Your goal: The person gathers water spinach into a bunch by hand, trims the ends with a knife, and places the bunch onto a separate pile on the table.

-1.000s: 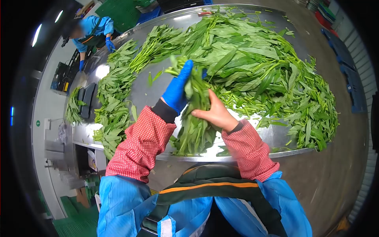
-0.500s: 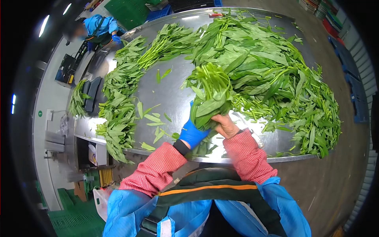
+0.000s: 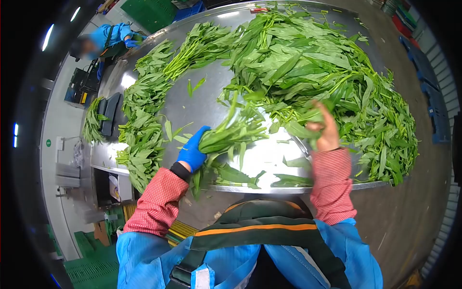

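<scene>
My left hand [image 3: 193, 151], in a blue glove, grips a bunch of green leafy stalks [image 3: 233, 134] by its stem end, and the bunch lies nearly level above the steel table [image 3: 202, 103]. My bare right hand [image 3: 326, 131] reaches into the big heap of loose greens [image 3: 327, 77] on the right, its fingers curled round a few leaves. A few loose leaves [image 3: 231, 173] lie at the near table edge below the bunch.
A row of sorted greens [image 3: 144, 120] curves along the table's left side. Another person in blue [image 3: 103, 38] works at the far left end. Green crates [image 3: 149, 12] stand beyond the table, blue ones [image 3: 433, 106] at right.
The bunch was held upright in both hands. Now my left hand alone holds it, swung down and left, while my right hand has let go and reached right into the heap.
</scene>
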Demonstrator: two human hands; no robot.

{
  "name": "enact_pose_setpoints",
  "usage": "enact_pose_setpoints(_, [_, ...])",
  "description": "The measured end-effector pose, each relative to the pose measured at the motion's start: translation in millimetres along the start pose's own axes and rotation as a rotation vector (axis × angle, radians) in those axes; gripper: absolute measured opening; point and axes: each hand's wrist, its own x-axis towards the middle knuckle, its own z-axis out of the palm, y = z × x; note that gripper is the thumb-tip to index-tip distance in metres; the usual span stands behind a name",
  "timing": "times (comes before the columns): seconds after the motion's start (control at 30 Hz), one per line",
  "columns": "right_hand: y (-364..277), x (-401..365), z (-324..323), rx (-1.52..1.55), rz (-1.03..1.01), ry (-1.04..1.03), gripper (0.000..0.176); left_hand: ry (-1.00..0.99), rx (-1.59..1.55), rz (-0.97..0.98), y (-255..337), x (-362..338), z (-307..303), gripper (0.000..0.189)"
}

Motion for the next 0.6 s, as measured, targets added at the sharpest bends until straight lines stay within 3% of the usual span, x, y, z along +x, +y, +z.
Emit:
enact_pose_setpoints(0.03, [-15.8, -0.6, 3.0, 0.024, -0.025, -0.005, 0.025, -0.012, -0.054, -0.041, -2.1, -2.4, -3.2, 0.064])
enact_pose_setpoints(0.13, [-3.9, 3.6, -1.4, -0.377, -0.041, -0.077, 0.031, 0.040, -0.103, -0.006, -5.7, -4.8, 1.1, 0.063])
enact_pose_setpoints(0.23, [59.9, 4.1, 12.1, -0.606, 0.139, -0.110, 0.067, 0.108, -0.024, 0.085, 22.9, -3.1, 4.1, 0.064])
enact_pose_setpoints(0.27, [73.2, 6.7, 18.2, -0.816, 0.235, -0.184, 0.069, 0.134, 0.029, 0.118, 38.7, -4.4, 4.6, 0.064])
enact_pose_setpoints(0.3, [122.1, 8.4, 21.3, -0.706, -0.112, -0.274, 0.066, 0.154, 0.122, 0.142, 51.3, -5.9, 4.4, 0.065])
enact_pose_setpoints(0.33, [143.5, 21.7, 1.0, -0.860, -0.272, -0.382, 0.057, 0.177, 0.214, 0.167, 62.8, -7.3, 3.7, 0.066])
enact_pose_setpoints(0.4, [120.7, 18.3, 13.7, -0.749, -0.179, -0.158, 0.042, 0.231, 0.329, 0.186, 65.3, -9.5, 3.4, 0.068])
enact_pose_setpoints(0.43, [82.7, 5.8, 37.0, -0.471, 0.075, 0.164, 0.036, 0.261, 0.353, 0.177, 59.8, -12.5, 1.1, 0.069])
enact_pose_setpoints(0.5, [47.9, 28.6, -19.4, -0.353, 0.015, 0.002, 0.030, 0.307, 0.398, 0.163, 52.2, -18.4, -3.9, 0.070])
enact_pose_setpoints(0.6, [33.1, 15.1, 8.3, -0.774, 0.081, 0.052, 0.036, 0.311, 0.435, 0.162, 50.1, -23.5, -4.6, 0.071])
